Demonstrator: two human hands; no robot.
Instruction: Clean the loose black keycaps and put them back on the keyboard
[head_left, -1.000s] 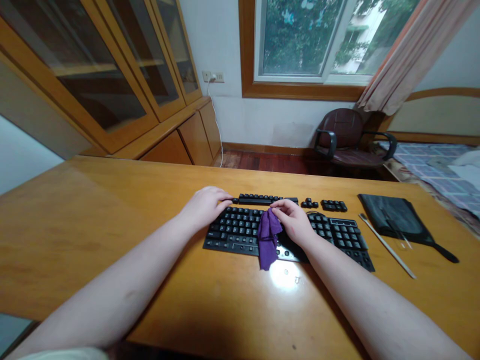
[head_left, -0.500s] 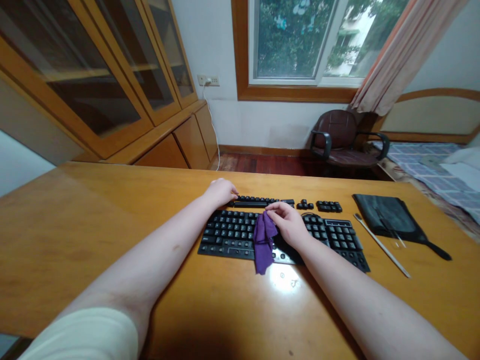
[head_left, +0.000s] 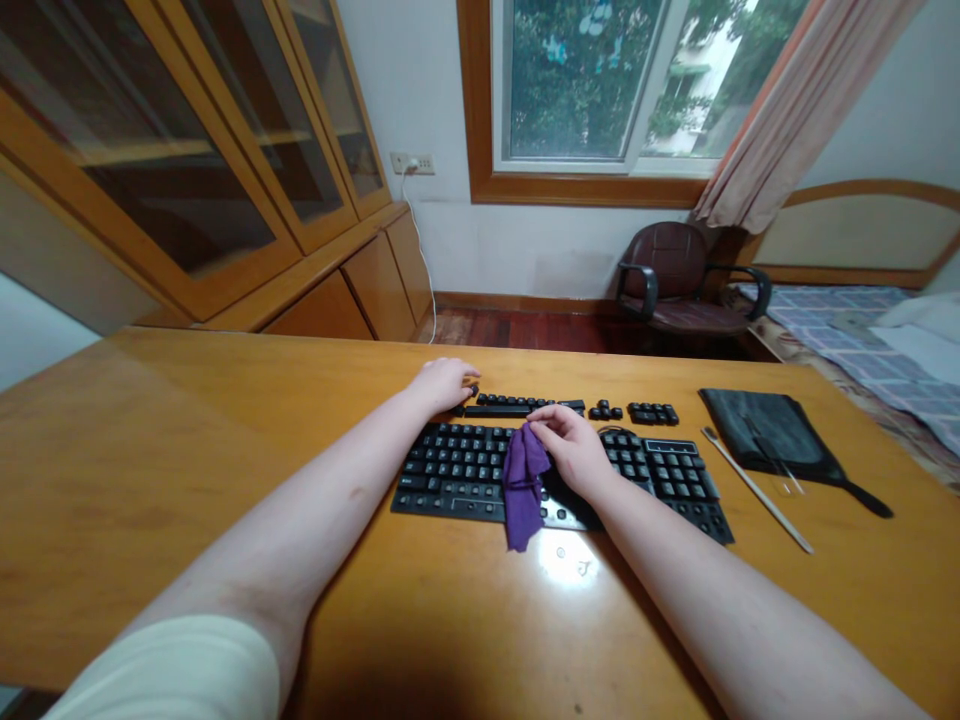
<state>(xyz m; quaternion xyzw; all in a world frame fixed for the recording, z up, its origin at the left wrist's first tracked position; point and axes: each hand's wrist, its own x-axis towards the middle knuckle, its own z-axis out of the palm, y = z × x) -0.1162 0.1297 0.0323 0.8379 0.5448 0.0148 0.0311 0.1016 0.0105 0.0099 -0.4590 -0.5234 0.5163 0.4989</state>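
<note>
A black keyboard [head_left: 465, 455] lies on the table, with several key positions along its near edge bare of caps. My right hand [head_left: 574, 450] pinches a purple cloth [head_left: 525, 485], which hangs down over the keyboard's middle and past its near edge. Beyond the keyboard, my left hand [head_left: 442, 385] is at the left end of a row of loose keycaps [head_left: 525, 402]. A small black keycap [head_left: 472, 389] shows at its fingertips, gripped there. The left palm and part of the fingers are hidden.
More loose keycaps sit in small groups [head_left: 652, 413] at the right behind the keyboard. A white-handled brush [head_left: 757, 490], a black pouch [head_left: 772, 430] and thin clear-ended prongs [head_left: 787, 482] lie to the right. A chair [head_left: 671, 275] stands past the wooden table's [head_left: 225, 430] far edge.
My left hand's fingers have lifted and spread slightly, and a keycap now shows at their tips. The right hand and cloth stay in place; the view has shifted slightly.
</note>
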